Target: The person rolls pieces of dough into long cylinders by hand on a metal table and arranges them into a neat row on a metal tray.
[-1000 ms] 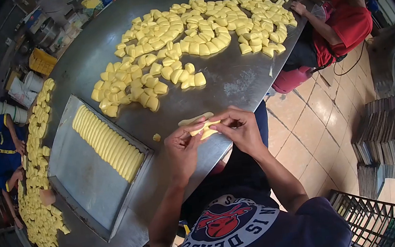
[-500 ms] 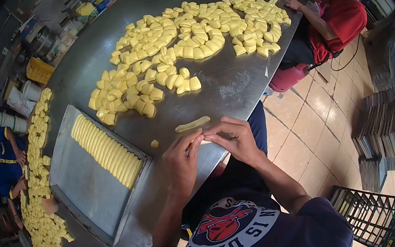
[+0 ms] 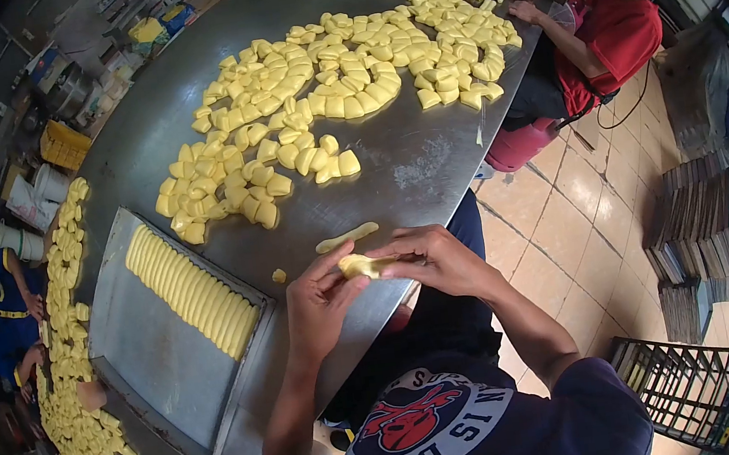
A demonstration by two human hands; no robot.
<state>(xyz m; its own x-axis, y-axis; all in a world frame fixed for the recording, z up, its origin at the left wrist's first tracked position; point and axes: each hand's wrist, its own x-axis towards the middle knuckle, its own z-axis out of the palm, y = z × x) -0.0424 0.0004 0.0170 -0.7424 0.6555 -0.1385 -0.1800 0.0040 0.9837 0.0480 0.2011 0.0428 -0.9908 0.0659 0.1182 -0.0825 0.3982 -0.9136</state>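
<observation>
Between my two hands a piece of yellow dough [image 3: 358,266] is held up just above the near edge of the metal table. My left hand [image 3: 322,298] pinches its left end with thumb and fingers. At the other end my right hand [image 3: 430,258] grips it the same way. Just beyond my fingers a flattened dough strip [image 3: 347,237] lies on the steel. A small dough scrap [image 3: 279,276] rests to the left of it. Further left stands a metal tray [image 3: 159,371] with a row of dough rolls [image 3: 195,289] along its far right side.
Many dough pieces [image 3: 265,80] cover the middle of the table [image 3: 406,195], and more dough [image 3: 81,399] lines the left edge. A person in red [image 3: 610,43] sits at the far right; another in blue [image 3: 1,308] is at left. Stacked trays [image 3: 696,223] and a black crate [image 3: 694,392] stand right.
My hands have drawn apart slightly, and the dough between them, mostly hidden before, now shows. The whole view has shifted a little.
</observation>
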